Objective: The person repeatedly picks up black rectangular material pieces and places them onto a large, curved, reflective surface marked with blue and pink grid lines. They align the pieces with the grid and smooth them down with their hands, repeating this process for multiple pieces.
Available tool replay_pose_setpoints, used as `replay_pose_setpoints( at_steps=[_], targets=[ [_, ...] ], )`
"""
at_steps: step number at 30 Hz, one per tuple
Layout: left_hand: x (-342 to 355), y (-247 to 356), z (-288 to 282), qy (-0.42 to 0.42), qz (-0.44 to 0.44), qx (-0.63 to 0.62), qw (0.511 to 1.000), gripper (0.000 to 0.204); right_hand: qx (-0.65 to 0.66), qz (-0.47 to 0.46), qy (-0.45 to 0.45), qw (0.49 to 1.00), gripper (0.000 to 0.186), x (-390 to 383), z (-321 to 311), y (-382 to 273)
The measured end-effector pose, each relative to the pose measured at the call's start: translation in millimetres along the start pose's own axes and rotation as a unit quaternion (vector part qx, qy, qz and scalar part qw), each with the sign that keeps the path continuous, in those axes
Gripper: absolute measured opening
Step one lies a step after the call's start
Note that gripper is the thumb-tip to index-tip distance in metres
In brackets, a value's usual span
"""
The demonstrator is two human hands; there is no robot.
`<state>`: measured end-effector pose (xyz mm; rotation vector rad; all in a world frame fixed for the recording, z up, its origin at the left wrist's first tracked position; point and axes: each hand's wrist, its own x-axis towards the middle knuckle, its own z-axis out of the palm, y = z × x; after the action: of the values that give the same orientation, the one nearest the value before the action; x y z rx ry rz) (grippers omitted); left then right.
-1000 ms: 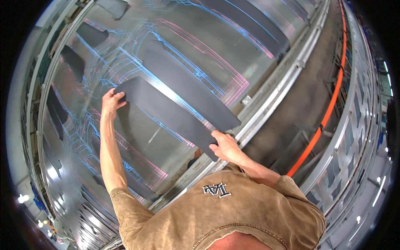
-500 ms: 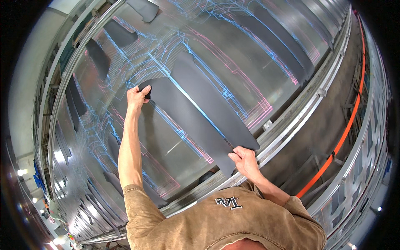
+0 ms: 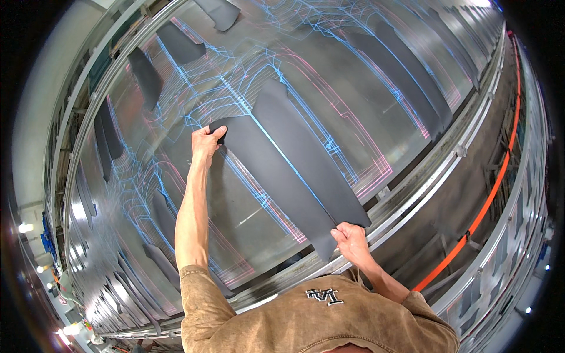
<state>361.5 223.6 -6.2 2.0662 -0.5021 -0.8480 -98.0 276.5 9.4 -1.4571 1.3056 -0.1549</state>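
Dark grey panel (image 3: 273, 176), blue-and-pink-lined table (image 3: 359, 141)

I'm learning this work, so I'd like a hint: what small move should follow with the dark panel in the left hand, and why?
Probably ease the held panel down flat at its upper end: the left hand pinches that end, while the panel's long edge already runs along the blue line beside the neighbouring panel.

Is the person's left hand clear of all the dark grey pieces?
No, the left hand is gripping the upper-left end of one dark grey piece.
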Motion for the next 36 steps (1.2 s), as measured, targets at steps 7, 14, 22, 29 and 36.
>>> replay_pose_setpoints(
  at_steps=[7, 14, 22, 29, 36],
  targets=[
    [-1, 3, 4, 0.027, 0.000, -0.014, 1.000, 0.020, -0.023, -0.003, -0.009, 1.000, 0.021, 4, 2, 1],
    [7, -7, 8, 0.050, 0.000, 0.001, 0.999, 0.018, -0.011, 0.010, -0.011, 1.000, 0.024, 4, 1, 0],
    [3, -5, 8, 0.045, 0.012, -0.007, 0.999, 0.019, -0.027, -0.003, -0.026, 0.999, 0.024, 7, -3, 3],
    [3, -2, 10, 0.032, 0.016, -0.012, 0.999, 0.021, 0.002, 0.011, 0.004, 1.000, 0.025, 7, 1, 0],
    [1, -1, 7, 0.047, 0.010, -0.004, 0.999, 0.024, -0.017, 0.028, 0.003, 0.999, 0.022, 7, 2, -5]
  ],
)
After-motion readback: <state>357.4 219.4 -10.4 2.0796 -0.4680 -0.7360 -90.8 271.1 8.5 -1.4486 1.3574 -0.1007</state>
